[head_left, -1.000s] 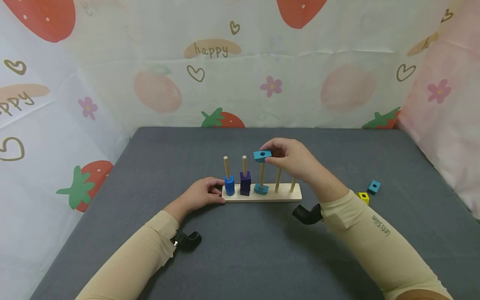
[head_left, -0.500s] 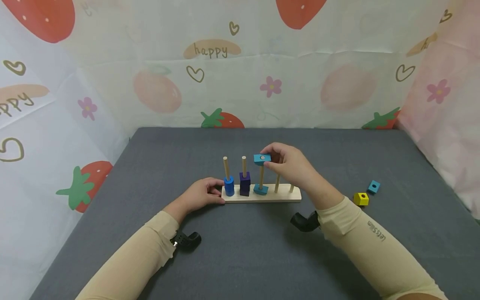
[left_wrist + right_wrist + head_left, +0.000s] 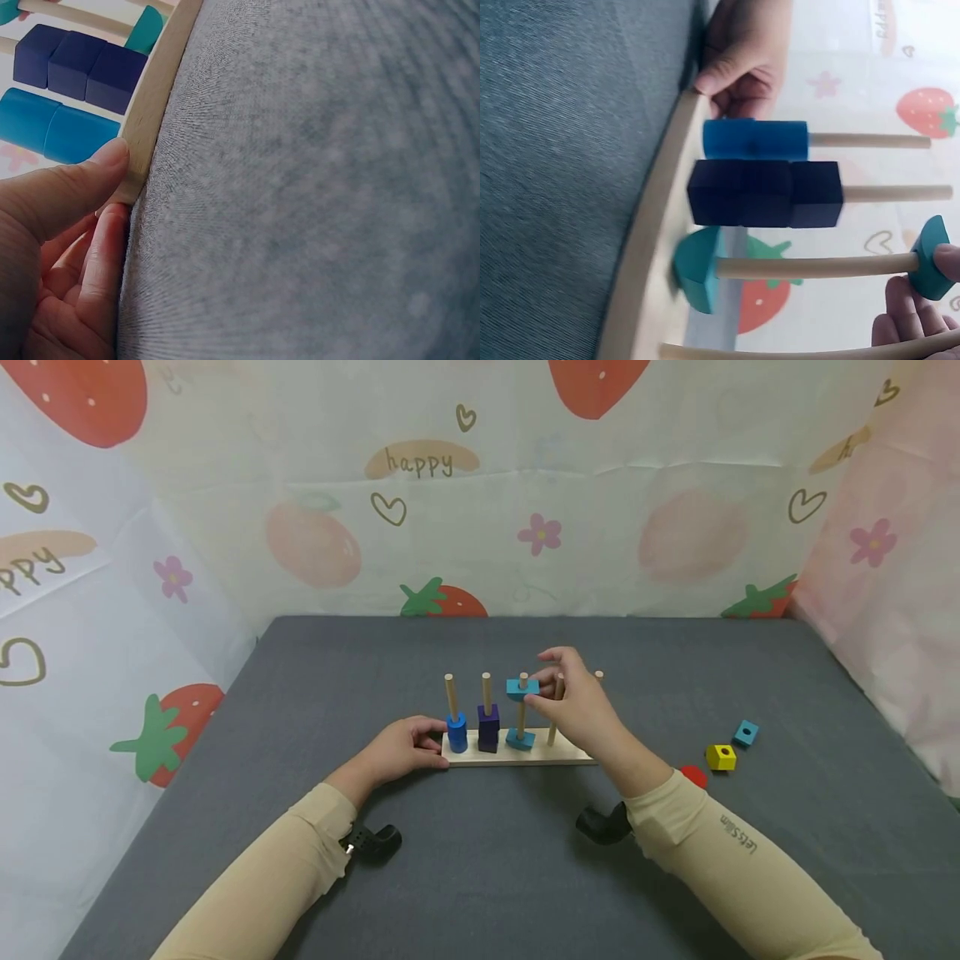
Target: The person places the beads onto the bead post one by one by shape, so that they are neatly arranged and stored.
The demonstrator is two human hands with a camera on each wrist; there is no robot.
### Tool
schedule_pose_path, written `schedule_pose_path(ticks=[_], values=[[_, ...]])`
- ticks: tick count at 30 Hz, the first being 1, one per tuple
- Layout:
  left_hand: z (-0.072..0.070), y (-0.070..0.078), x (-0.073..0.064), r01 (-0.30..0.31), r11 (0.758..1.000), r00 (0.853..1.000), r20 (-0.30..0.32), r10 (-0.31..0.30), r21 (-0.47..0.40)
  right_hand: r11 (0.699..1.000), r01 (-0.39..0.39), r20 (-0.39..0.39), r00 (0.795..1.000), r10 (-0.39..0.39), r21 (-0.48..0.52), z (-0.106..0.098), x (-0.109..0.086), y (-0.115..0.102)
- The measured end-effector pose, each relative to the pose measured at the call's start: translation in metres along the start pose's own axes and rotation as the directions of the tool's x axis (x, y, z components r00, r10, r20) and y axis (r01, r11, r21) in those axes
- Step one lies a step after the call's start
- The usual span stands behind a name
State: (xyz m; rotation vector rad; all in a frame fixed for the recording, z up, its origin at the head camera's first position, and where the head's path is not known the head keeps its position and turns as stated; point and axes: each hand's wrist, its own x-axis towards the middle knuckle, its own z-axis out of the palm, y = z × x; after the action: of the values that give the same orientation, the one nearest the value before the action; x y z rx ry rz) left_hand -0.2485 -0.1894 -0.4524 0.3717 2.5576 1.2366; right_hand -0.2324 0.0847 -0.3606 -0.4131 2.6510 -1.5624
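A pale wooden peg stand rests on the dark cloth. At its left end, my left hand grips the base, thumb along the edge. My right hand holds a teal half-round block by its right side, with the third peg's tip poking through the hole. Thumb and fingers lie on opposite sides of this block in the right wrist view. Another teal half-round block sits at the foot of that peg. Blue cylinders fill the lower first peg; dark purple cubes stack on the second.
Right of the stand lie a yellow block, a teal block and a red piece partly covered by the right sleeve. The fourth peg is bare, close beside the right hand. A printed curtain hangs behind the table.
My right hand has lowered the teal block onto the third peg, whose tip now shows above it. The right forearm moved left, uncovering the yellow block and red piece. My left hand stayed put.
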Motion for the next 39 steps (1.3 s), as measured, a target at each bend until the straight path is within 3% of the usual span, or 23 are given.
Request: schedule_pose_path(ticks=[7,16,24,32,39], values=[[0.000,0.000,0.000,-0.002,1.000,1.000,0.001,0.002,0.008,0.995,-0.054,-0.024,0.998,0.056,0.083,0.009,-0.003,0.011],[0.000,-0.001,0.001,-0.006,1.000,1.000,-0.005,0.007,0.010,0.986,-0.118,0.001,0.993,0.118,0.117,0.018,-0.005,0.027],[0.000,0.000,0.000,-0.008,1.000,1.000,-0.001,0.008,0.008,0.965,-0.143,0.030,0.990,0.139,0.221,0.024,-0.005,0.035],[-0.001,-0.001,-0.003,-0.055,0.998,0.998,-0.004,0.055,-0.002,0.962,-0.173,0.027,0.985,0.172,0.211,0.030,-0.006,0.042],[0.000,-0.001,0.000,-0.008,1.000,1.000,-0.011,0.008,0.007,0.959,-0.208,0.019,0.978,0.208,0.194,0.034,-0.007,0.050]])
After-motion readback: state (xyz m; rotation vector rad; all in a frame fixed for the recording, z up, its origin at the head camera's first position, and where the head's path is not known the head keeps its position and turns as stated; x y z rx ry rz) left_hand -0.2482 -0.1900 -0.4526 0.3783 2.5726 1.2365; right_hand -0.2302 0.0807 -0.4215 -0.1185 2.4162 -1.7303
